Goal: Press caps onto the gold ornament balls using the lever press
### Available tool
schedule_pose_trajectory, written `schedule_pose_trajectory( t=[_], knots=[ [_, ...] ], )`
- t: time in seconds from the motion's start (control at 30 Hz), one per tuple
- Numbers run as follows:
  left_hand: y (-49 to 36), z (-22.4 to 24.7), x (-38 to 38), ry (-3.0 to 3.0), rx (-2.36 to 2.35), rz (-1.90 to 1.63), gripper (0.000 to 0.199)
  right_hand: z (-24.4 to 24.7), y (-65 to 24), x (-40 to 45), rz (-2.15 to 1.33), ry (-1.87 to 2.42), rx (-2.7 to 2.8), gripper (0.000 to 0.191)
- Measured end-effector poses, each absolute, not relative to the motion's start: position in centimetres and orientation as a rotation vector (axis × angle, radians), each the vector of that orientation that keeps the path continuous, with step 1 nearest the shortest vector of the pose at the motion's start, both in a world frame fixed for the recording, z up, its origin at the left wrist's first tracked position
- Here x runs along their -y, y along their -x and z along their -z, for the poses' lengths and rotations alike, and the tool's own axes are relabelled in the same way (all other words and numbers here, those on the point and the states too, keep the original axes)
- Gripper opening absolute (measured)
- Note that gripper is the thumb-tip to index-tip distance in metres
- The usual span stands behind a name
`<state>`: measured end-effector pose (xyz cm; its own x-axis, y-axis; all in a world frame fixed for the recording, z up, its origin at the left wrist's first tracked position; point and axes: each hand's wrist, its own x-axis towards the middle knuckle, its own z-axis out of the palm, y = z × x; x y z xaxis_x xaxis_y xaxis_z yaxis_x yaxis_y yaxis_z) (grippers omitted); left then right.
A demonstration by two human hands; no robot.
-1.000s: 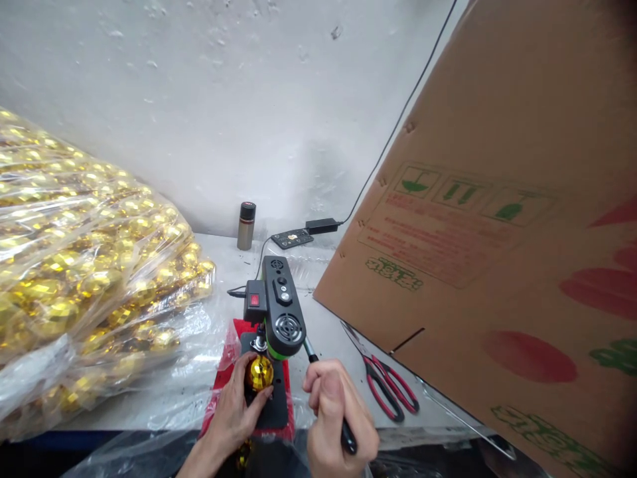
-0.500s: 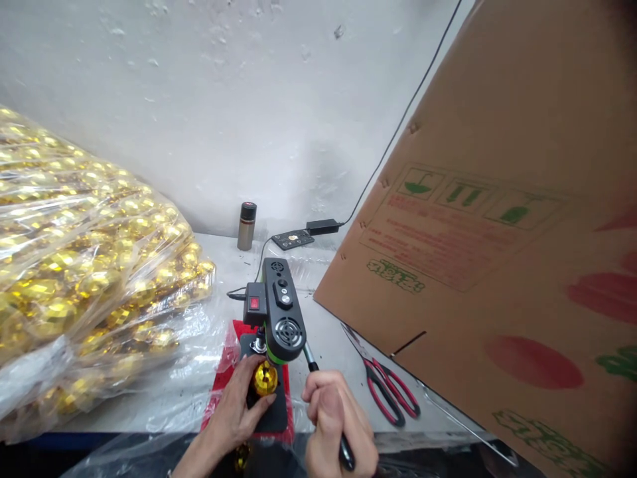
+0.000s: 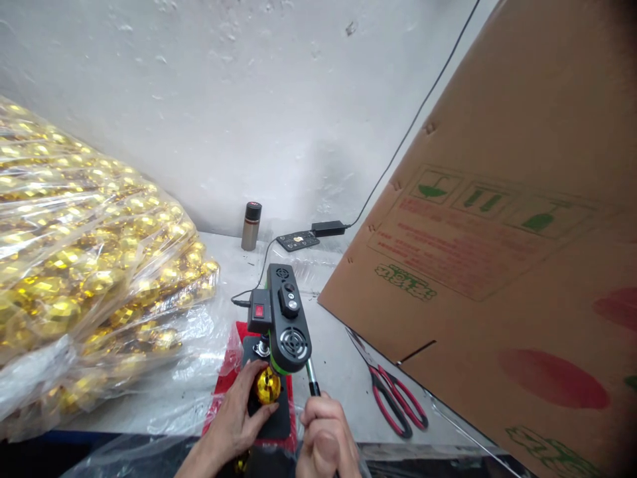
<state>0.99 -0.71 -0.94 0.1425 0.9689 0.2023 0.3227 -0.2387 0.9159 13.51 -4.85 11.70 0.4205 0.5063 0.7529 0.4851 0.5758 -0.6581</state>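
Note:
A gold faceted ball (image 3: 269, 386) sits under the head of a small black bench press machine (image 3: 288, 318) with a red switch. My left hand (image 3: 237, 417) holds the ball from its left side, thumb and fingers around it. The black machine base (image 3: 275, 425) lies below on a red sheet (image 3: 225, 378). To the right of the machine, my right hand (image 3: 328, 435) is closed in a fist around its black-gripped lever (image 3: 312, 378). The lower end of that lever is hidden by the hand.
A clear plastic bag (image 3: 114, 265) full of gold balls fills the left. Red-and-black scissors (image 3: 393, 392) lie right, beside a large cardboard box (image 3: 478, 265). Behind the machine are a metallic bottle (image 3: 251, 229), a dark patterned flat object (image 3: 297, 241) and a black power adapter (image 3: 328, 229).
My right hand, still on the lever, has shifted slightly down and toward me; the lever's tip is now out of sight. My left hand keeps the ball. The whole view has shifted slightly.

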Motion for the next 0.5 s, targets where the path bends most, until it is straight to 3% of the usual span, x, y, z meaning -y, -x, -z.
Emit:
schedule_pose_trajectory(
  t=[0.5],
  knots=[
    [-1.2, 1.6, 0.7, -1.657, -1.295, -1.102, 0.058, -10.0, -14.3, 4.4, 0.036, 0.964, 1.255, 0.050]
  ],
)
